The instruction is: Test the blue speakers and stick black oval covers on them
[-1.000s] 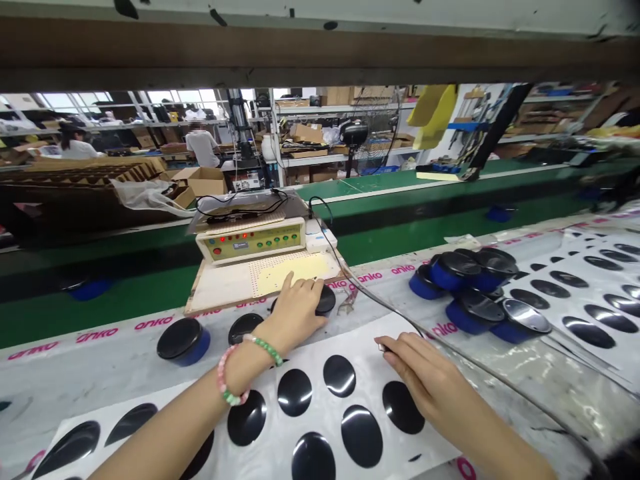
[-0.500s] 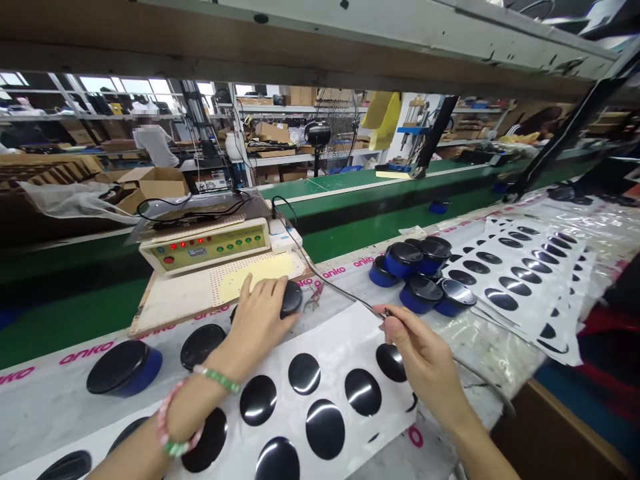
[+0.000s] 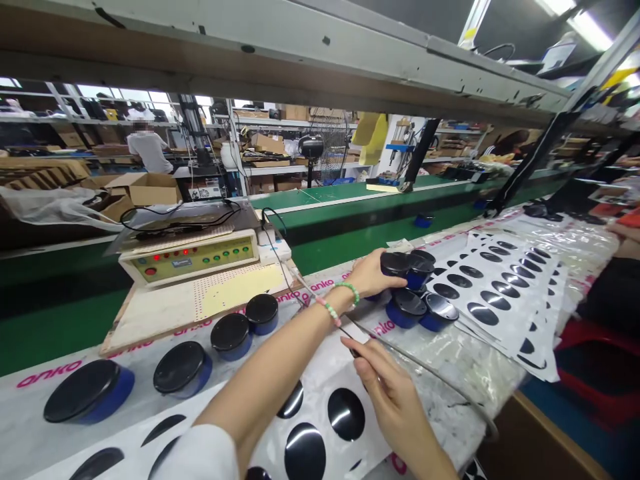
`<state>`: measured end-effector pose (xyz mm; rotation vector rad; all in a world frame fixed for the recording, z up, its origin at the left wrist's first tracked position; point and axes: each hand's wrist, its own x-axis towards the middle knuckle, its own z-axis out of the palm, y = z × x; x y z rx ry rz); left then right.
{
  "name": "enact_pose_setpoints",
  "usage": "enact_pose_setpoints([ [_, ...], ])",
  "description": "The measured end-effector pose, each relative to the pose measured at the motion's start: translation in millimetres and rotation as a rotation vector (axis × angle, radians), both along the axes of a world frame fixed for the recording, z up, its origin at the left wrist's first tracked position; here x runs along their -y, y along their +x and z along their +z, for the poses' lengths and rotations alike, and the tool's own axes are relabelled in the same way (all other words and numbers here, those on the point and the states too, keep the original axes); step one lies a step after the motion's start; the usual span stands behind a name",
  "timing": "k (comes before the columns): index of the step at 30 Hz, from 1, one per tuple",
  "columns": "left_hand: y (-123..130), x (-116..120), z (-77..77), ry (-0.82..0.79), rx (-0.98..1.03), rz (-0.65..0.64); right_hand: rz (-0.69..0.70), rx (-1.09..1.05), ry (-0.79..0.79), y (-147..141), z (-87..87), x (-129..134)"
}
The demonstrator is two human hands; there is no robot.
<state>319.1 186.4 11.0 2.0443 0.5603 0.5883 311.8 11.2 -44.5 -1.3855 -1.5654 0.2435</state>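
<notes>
4 pcs black-topped round blue containers (image 3: 231, 335) at L, min. 5 same containers piled at R, 1 yellow-panelled cream control box (image 3: 190, 259), 2 green/pink bead bracelets (image 3: 329, 309), 1 black fan (image 3: 311, 146)

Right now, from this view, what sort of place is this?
Probably a factory assembly workshop: a long green conveyor-like surface, a row of black-topped blue pieces and an instrument box with lit red indicators suggest it.
</notes>
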Motion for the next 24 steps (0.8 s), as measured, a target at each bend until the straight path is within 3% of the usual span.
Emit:
enact_pose_setpoints([
  [2,-33,9,5.8,-0.116,0.115,-0.023,0.001,-0.008,0.022,2,4.8,9],
  [5,-110,41,15.8,-0.302,0.239,-0.004,0.010,0.001,0.103,-2,18.3,21],
  [8,-183,85,19.4,-0.760,0.394,0.236,0.072,0.083,0.196,-20,35.8,23],
  [10,-218,112,18.7,-1.053,0.476,0.410,0.147,0.186,0.268,-36,45.4,18],
  [13,-251,140,16.0,-1.231,0.561,0.479,0.278,0.280,0.330,-62,53.5,8],
  [15,-264,151,13.6,-1.248,0.601,0.486,0.363,0.291,0.325,-75,55.8,4],
  [19,-277,164,6.1,-1.092,0.632,0.555,0.403,0.297,0.324,-88,58.4,4],
  [24,-283,172,-5.1,-0.640,0.571,0.703,0.381,0.422,0.297,-94,61.7,9],
])
